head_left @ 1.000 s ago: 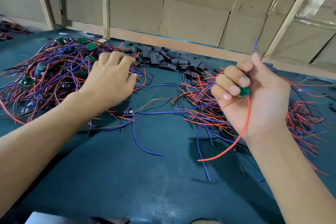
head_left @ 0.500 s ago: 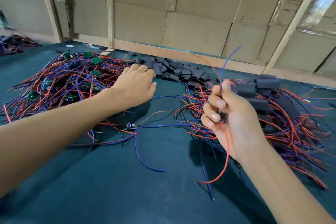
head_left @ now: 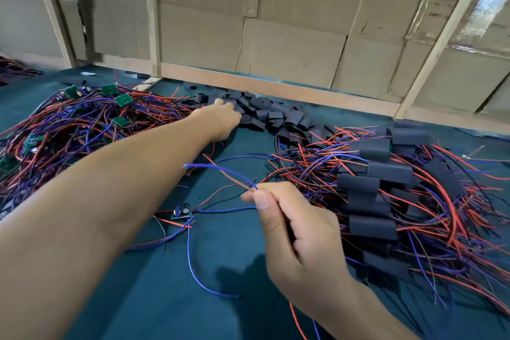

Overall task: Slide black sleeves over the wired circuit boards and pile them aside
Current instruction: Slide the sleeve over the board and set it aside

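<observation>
My left hand (head_left: 220, 120) reaches far forward, its fingertips at the near edge of the heap of loose black sleeves (head_left: 271, 116); whether it grips one is hidden. My right hand (head_left: 299, 234) is low at centre, thumb and fingers pinching the blue and red wires (head_left: 220, 171) of a wired circuit board. The board itself is hidden inside the fist. A tangle of bare green boards with red and blue wires (head_left: 82, 121) lies at the left. Sleeved boards (head_left: 386, 174) are piled at the right.
One loose small board (head_left: 180, 212) with its wires lies on the teal table cover (head_left: 138, 298) between my arms. A wooden rail and cardboard wall (head_left: 276, 36) close off the back, just behind the sleeves.
My left hand moved from the bare-board tangle forward and right to the sleeve heap. My right hand dropped lower and turned, now pinching the wires near their ends.
</observation>
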Motion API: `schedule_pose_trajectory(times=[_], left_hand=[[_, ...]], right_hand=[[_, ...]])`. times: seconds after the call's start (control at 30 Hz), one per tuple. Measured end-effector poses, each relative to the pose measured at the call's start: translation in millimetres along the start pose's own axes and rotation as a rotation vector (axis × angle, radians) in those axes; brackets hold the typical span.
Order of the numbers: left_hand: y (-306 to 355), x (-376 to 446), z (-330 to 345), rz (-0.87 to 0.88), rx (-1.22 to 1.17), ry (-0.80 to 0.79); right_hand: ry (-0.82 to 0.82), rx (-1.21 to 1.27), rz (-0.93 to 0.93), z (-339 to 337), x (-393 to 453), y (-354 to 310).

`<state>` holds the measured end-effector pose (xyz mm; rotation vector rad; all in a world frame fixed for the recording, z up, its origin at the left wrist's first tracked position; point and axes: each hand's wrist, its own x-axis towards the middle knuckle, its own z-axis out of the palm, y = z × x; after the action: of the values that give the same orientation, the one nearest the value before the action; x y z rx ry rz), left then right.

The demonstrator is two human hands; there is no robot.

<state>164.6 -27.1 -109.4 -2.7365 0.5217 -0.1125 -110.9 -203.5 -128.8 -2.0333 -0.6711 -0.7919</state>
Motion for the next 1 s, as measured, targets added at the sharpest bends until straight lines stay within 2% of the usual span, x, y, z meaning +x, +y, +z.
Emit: schedule_pose_trajectory(times=[0.37,0.43,0.5,0.63,0.77,0.9,1.0], left_hand=[[-6,-7,-16,0.074,0.118,-0.121],[-9,-6,-24,0.127,0.075,-0.137],[-8,-7,-27,0.133,-0.063,-0.122],[-6,-14,-30,0.098,-0.212,-0.027],[6,-42,-46,0.093,-0.315,0.188],[34,-107,-50,0.119,-0.520,0.381],[57,-162,-36,0.109,-0.695,0.502]], right_hand=[[0.006,-0.010,-0.024,4,2,-10],[0.007,-0.095,-0.012,6,4,-10],[0.016,-0.192,0.050,7,6,-8],[-0.010,-0.036,0.177,2,9,-1],[0.059,0.061,0.252,-2,14,7],[0.132,0.102,0.377,-8,20,13],[0.144,0.242,0.477,-11,23,14]])
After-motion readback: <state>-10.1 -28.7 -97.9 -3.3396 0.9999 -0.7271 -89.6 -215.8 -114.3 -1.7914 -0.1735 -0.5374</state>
